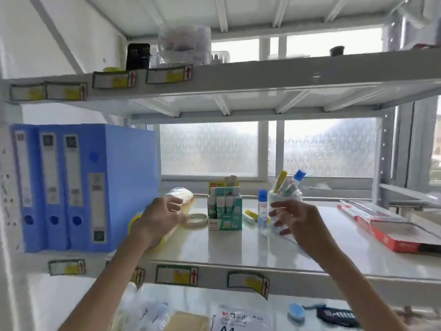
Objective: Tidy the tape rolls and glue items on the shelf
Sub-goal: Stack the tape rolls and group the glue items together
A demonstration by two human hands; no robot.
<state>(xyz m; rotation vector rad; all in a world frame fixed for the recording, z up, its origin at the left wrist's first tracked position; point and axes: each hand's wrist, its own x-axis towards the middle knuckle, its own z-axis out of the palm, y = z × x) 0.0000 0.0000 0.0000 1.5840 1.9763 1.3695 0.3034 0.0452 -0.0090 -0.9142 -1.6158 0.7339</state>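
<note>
— What are the two hands doing on the shelf (238, 249)?

— The left hand (160, 215) is reaching in beside the blue binders (71, 187), its fingers (175, 206) curling around a wrapped stack of pale tape rolls (182, 194) lying on its side – a yellow roll (133, 220) is peeking out just behind the wrist. A single flat tape ring (196, 219) is lying just right of that hand.

— And the right?

— The right hand (296, 220) is closing around a clear cup (285, 199) near the middle of the shelf, thumb on the near-left side, fingers wrapping the near-right. Glue sticks (290, 181) with yellow and blue caps are standing tilted in it.

— What is sitting between the hands?

— A teal box of glue sticks (225, 211) is standing upright, and a blue-capped liquid glue bottle (263, 211) is standing just left of the cup. A yellow-capped stick (250, 215) is lying flat behind the bottle.

— Anything further right?

— A red flat pack (391, 237) is lying near the right edge, with pens (353, 209) beyond it.
</note>
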